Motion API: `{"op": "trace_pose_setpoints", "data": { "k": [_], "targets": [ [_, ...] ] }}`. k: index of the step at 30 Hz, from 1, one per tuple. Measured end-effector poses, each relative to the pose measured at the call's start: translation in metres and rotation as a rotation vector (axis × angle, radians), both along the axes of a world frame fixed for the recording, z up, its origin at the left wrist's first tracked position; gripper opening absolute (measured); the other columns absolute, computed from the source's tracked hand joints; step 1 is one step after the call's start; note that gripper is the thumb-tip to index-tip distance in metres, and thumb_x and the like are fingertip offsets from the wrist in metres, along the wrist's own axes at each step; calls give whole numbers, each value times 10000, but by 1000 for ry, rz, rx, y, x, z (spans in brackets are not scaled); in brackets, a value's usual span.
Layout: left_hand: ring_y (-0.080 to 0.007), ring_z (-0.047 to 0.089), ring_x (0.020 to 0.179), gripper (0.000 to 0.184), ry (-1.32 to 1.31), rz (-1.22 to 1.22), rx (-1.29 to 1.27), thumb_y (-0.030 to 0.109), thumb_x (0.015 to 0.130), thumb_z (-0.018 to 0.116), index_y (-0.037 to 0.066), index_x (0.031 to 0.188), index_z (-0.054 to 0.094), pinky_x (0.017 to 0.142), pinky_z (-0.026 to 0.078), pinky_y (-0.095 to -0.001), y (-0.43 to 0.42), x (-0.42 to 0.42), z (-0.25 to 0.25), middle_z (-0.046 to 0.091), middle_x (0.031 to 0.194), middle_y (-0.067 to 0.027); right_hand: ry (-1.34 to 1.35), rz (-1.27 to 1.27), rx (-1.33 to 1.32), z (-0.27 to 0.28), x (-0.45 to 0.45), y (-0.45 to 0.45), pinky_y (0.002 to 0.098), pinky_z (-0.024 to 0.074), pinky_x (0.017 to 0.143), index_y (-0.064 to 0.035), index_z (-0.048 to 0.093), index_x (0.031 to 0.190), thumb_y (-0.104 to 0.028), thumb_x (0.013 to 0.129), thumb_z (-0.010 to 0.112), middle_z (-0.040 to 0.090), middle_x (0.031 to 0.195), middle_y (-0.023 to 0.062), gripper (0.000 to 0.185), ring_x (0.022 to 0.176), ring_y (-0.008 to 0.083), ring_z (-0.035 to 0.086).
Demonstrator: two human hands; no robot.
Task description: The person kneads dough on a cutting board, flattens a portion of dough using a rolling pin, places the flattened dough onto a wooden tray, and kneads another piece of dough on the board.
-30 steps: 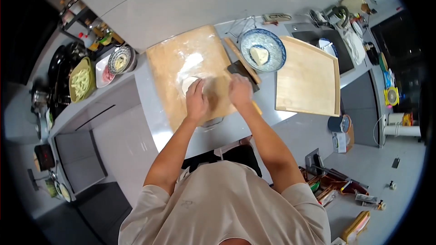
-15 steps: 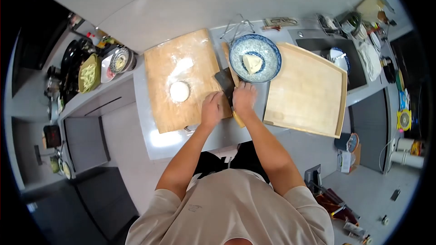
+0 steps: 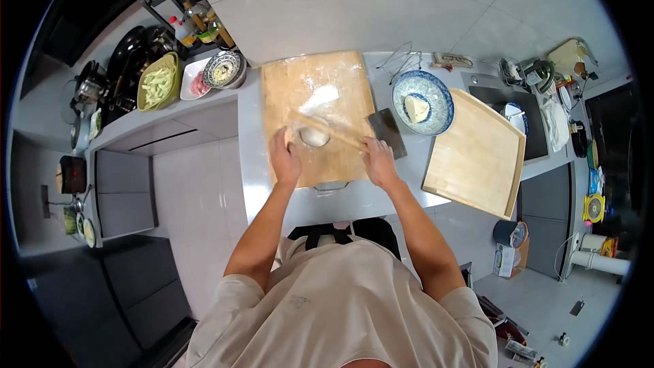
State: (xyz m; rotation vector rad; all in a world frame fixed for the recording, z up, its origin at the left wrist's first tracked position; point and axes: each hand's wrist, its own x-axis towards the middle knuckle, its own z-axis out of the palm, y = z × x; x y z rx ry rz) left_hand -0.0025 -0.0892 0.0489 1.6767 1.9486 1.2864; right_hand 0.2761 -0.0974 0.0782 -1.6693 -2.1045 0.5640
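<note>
At the middle of the floured wooden board [image 3: 351, 71], a pale round of dough [image 3: 313, 138] lies flat, and that's the centre of our clock face! Across its upper side slants the rolling pin [image 3: 330, 131], one end out toward half past ten, the other toward half past three, and whether wood meets dough, I can't tell from here. Right hand [image 3: 379, 157] at four o'clock, fingers clamped round the pin's near end. Left hand [image 3: 284, 158] at eight o'clock, just beside the dough, not wrapped round the pin; whether its fingertips touch the round, I can't say.

Now, the feel of it: this dough looks soft and light, likely to stretch or dent under a hard pinch, so a light hold at the rim suits it best. That pin should be stiff and fairly light, perhaps slippery with flour, best gripped toward its ends. Out at three o'clock, a dark blade [image 3: 387, 132] calls for careful fingers!
</note>
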Motion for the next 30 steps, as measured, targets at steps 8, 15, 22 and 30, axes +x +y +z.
{"op": "trace_pose_setpoints", "data": {
  "k": [8,15,22,30],
  "targets": [
    [-445,391,1488,528,400,-261,-271,289,1092,480,-24,1517,479,1236,332,-489,64,-49,-23,452,1595,-250,-139,-20,-137,-8,-44,15,507,343,1151,-71,569,1362,-203,985,648,588,1414,143,407,1366,349,480],
    [-401,264,1580,659,567,-227,-410,374,1073,452,-10,1603,379,1294,194,-522,96,-40,-44,330,1694,-206,-429,-159,-216,-14,-63,65,480,107,1321,-4,356,1618,-471,1097,377,289,1722,153,700,1631,331,141],
    [-357,203,1610,744,600,-179,-460,399,1063,420,-25,1650,248,1310,107,-519,160,-31,-31,253,1731,-199,-494,-231,-205,-41,-69,138,472,68,1327,14,295,1644,-486,1102,354,210,1754,165,740,1641,324,108],
    [-360,240,1595,741,589,-194,-458,432,1074,433,-38,1631,297,1304,115,-522,185,-31,-30,297,1710,-212,-459,-159,-28,-42,-69,174,505,66,1325,30,293,1636,-529,1074,417,243,1737,191,803,1637,326,127]
  ]
}}
